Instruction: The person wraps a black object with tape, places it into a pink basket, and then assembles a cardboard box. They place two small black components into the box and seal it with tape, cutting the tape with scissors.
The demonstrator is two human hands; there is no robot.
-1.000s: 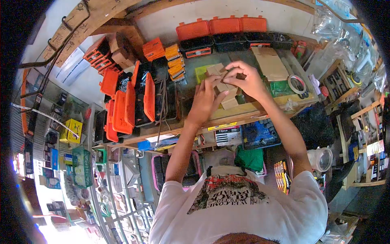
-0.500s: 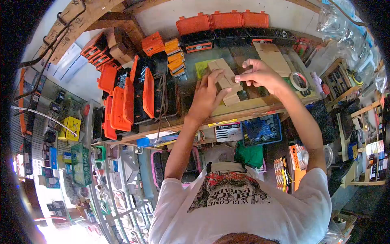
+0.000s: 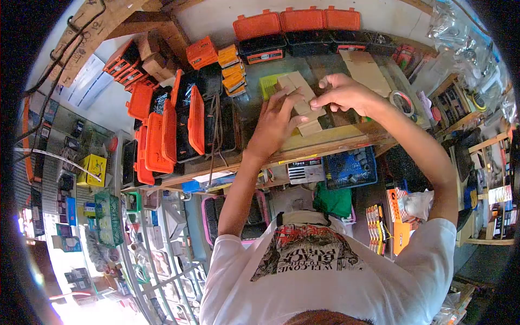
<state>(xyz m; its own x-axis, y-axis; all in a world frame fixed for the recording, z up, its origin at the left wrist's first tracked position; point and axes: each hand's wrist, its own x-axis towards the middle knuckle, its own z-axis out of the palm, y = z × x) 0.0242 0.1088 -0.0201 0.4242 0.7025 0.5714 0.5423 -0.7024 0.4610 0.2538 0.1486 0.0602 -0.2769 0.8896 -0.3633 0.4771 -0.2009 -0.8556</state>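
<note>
A small brown cardboard box (image 3: 301, 93), long and narrow, lies on the glass-topped counter in front of me. My left hand (image 3: 275, 118) grips its left side, fingers over the top and thumb along the near end. At the right side of the box is my right hand (image 3: 346, 95), its fingers curled and its thumb tip against the box edge. Whether anything small is pinched in that hand is hidden. A yellow-green piece (image 3: 268, 86) shows just behind my left fingers. Flat cardboard (image 3: 365, 73) lies beyond my right hand.
Orange-lidded black cases (image 3: 160, 135) stand open on the left, with more cases (image 3: 262, 49) along the back. Small orange-yellow boxes (image 3: 232, 70) are stacked nearby. A tape roll (image 3: 402, 103) lies at the right. Below the counter sits a blue basket (image 3: 351, 170).
The cardboard box now looks flatter and is turned slightly under my hands. My right hand has shifted a little down and left, and my right elbow has swung outward.
</note>
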